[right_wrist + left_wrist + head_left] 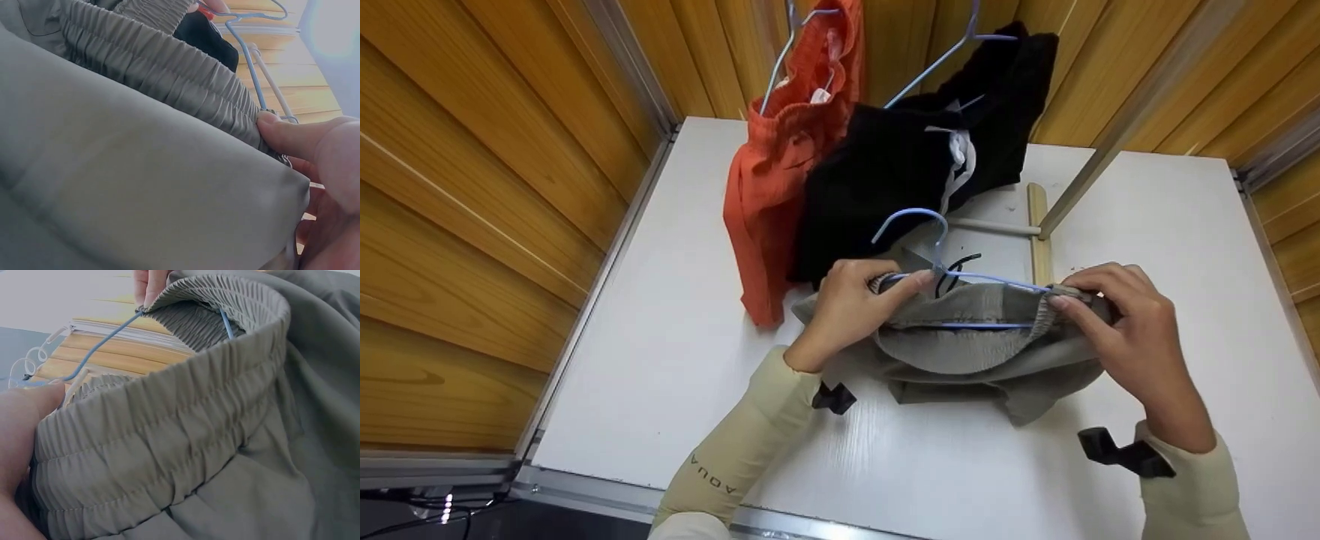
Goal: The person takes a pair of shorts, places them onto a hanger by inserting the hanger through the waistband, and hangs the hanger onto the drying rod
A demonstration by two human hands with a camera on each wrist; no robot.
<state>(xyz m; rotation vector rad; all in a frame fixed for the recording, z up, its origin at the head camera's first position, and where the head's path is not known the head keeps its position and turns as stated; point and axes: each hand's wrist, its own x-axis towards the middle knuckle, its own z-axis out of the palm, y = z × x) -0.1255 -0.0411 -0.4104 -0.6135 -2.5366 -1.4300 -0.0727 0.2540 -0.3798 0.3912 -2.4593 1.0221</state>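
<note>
Grey-green elastic-waist pants [960, 352] lie gathered over the white tabletop, their waistband [152, 439] ringed open. A blue wire hanger [913, 212] sits inside the waistband, its hook sticking up and its lower bar showing across the opening. With thumb and fingers, my left hand [851, 304] grips the left part of the waistband, the thumb beside the hanger's neck. My right hand [1140, 330] pinches the waistband's right side at the hanger's shoulder; in the right wrist view its thumb [281, 132] presses on the elastic edge. A dark drawstring [960, 264] loops near the hook.
Behind hang orange-red pants [769, 180] and a black garment [877, 172] with a white cord, both on blue hangers. A rack's slanted metal post [1102, 157] and wooden foot [1040, 247] stand at the right. Wood-plank walls [495, 172] border the white table [645, 390].
</note>
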